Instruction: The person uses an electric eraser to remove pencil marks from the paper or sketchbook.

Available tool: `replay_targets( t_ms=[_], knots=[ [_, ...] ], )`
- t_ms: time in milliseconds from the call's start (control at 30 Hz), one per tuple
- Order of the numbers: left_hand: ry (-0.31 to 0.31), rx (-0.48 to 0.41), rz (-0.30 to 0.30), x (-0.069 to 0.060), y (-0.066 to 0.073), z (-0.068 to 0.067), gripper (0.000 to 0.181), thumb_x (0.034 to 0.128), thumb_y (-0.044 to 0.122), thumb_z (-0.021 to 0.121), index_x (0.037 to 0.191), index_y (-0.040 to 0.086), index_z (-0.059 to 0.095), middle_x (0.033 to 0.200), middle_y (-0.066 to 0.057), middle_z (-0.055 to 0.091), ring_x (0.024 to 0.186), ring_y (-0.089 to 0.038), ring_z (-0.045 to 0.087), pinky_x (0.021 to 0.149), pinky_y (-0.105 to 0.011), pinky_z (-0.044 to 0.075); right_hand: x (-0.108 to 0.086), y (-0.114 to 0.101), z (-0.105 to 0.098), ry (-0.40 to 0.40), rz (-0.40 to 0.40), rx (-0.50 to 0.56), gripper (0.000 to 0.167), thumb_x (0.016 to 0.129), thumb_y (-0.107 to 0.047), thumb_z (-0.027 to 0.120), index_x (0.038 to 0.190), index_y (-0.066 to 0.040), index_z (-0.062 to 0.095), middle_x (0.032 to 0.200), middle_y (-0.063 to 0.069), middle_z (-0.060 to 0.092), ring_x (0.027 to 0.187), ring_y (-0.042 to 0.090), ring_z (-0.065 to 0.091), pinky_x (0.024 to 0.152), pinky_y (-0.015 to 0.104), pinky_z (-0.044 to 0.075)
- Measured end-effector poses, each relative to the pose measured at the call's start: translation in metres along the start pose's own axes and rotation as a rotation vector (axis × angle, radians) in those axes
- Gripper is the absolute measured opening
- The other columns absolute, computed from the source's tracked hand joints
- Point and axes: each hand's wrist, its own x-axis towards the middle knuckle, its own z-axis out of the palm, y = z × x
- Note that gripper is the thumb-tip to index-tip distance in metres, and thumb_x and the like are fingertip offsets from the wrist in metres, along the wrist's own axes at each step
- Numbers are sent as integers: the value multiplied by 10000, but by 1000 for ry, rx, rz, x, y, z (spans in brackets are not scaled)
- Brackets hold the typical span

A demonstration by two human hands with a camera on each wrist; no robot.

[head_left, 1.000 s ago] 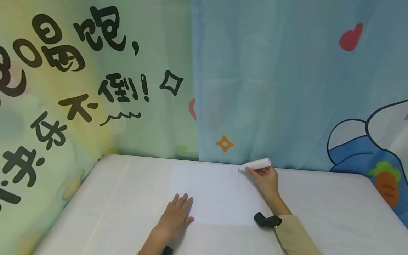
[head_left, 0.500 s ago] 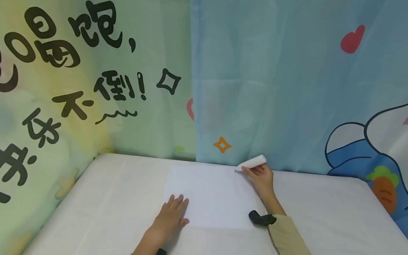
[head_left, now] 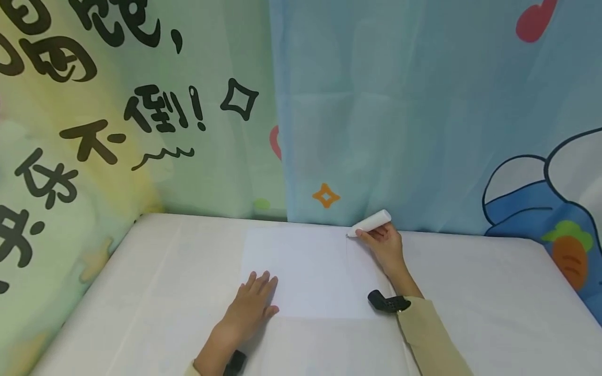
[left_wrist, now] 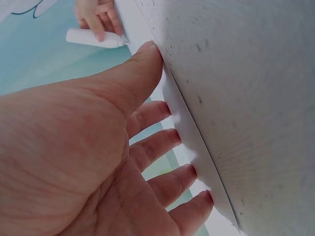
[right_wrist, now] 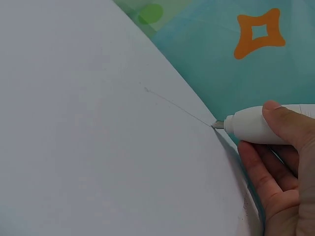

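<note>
Paper (head_left: pixel 310 284) lies on a white table (head_left: pixel 470 313) in the head view, with the left hand (head_left: pixel 249 310) by its near left corner and the right hand (head_left: pixel 389 248) holding a fat white pen (head_left: pixel 372 222) at its far side. In the left wrist view, the left hand's fingers (left_wrist: pixel 172 184) are spread apart. In the right wrist view, the right hand pinches the pen, its grey tip (right_wrist: pixel 218 125) at the end of a thin line (right_wrist: pixel 178 106) on the paper
</note>
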Motion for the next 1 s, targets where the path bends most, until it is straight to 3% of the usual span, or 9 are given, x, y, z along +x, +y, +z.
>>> replay_targets(
  t_ms=[300, 533, 1000],
  knots=[
    [4, -2, -10, 3, 0, 0, 593, 953, 273, 606, 1429, -25, 417, 1506, -250, 364, 1404, -487, 276, 1087, -625, 301, 4, 1, 1, -13, -25, 18, 487, 866, 47, 698, 1270, 99, 432, 1183, 209, 599, 928, -55, 587, 831, 95, 488],
    [3, -24, -15, 2, 1, -2, 592, 955, 270, 604, 1428, -32, 417, 1505, -256, 361, 1406, -490, 266, 1087, -632, 292, 4, 4, 0, -41, -40, 6, 510, 880, 18, 696, 1293, 99, 408, 1269, 307, 546, 944, -76, 572, 848, 80, 473],
    [-8, -53, -17, 1, 1, -1, 601, 957, 282, 593, 1436, -29, 409, 1515, -258, 346, 1413, -496, 243, 1100, -635, 266, 3, 5, -1, -35, -20, -9, 503, 888, 31, 679, 1302, 98, 401, 1280, 301, 534, 930, -86, 560, 845, 74, 470]
  ],
)
